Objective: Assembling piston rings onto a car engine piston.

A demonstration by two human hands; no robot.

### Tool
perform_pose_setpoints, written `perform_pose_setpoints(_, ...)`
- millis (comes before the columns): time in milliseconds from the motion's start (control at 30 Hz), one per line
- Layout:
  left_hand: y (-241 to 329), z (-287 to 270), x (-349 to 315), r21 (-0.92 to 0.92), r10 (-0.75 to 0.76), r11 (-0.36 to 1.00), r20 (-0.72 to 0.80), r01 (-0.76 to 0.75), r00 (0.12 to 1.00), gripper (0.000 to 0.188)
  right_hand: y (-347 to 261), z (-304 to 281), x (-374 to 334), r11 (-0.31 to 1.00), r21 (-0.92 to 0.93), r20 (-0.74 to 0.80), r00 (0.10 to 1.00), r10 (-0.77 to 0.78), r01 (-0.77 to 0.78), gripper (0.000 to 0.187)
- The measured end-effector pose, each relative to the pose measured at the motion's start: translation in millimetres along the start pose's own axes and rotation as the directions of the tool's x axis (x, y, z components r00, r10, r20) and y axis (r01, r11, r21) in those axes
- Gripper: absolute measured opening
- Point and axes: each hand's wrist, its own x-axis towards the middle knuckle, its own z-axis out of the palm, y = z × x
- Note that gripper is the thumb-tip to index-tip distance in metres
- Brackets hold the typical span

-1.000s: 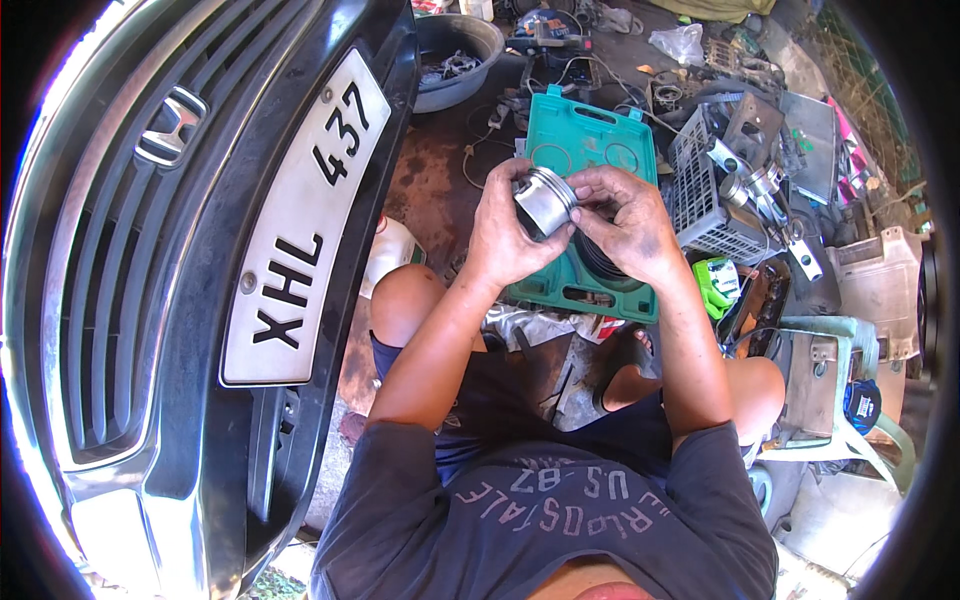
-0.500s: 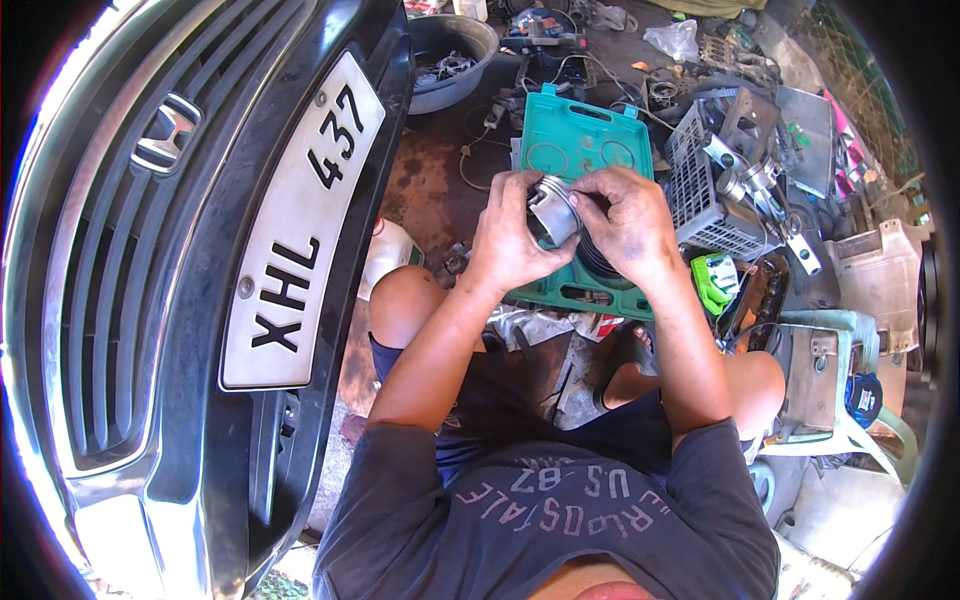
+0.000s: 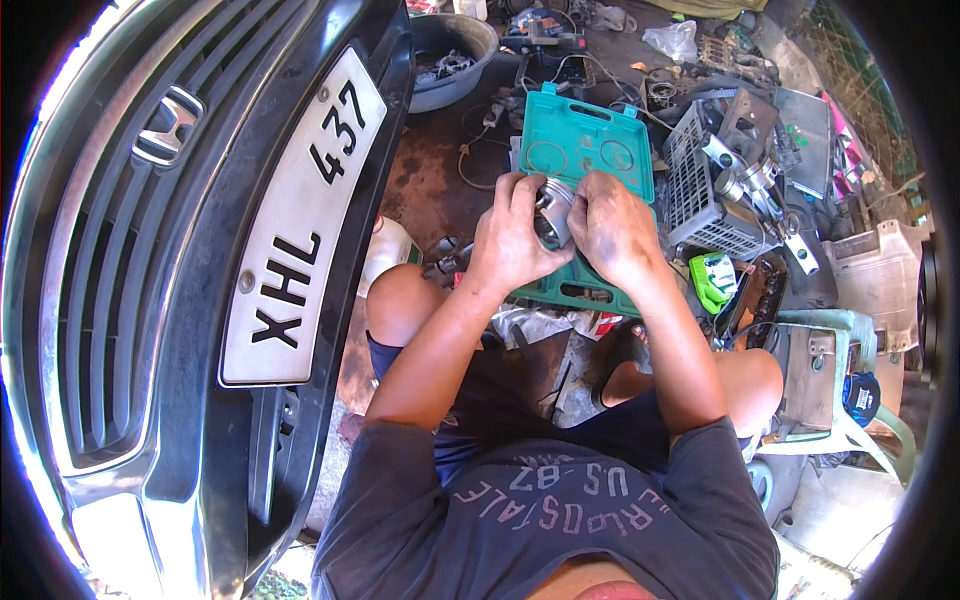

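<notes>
At mid-frame, the metal piston (image 3: pixel 554 214) is clamped in the fingers of the left hand (image 3: pixel 507 232) as the right hand (image 3: pixel 617 228) is now rolled over its side, the work masked, that fingertip grip impossible to tell

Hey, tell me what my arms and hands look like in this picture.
Your left hand and right hand wear no gloves, and the right has a dark smudge, perhaps grime, on its back. No watch shows on either bare forearm. Dark grey short sleeves cover the upper arms.
</notes>
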Motion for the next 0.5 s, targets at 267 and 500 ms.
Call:
perform_pose_setpoints(267, 6.4, -4.1, 3.6, 0.029, -0.002, 1.000, 0.019, 0.001, 1.000, 0.082, -0.7, 0.5, -0.5, 1.000, 0.014, 0.022, 1.000, 0.012, -0.012, 0.020)
perform_pose_setpoints(500, 3.3, -0.4, 2.8, 0.010, 0.063, 0.998, 0.003, -0.063, 0.998, 0.078, 0.2, 1.7, -2.7, 0.999, 0.000, -0.062, 0.997, -0.054, 0.054, 0.013)
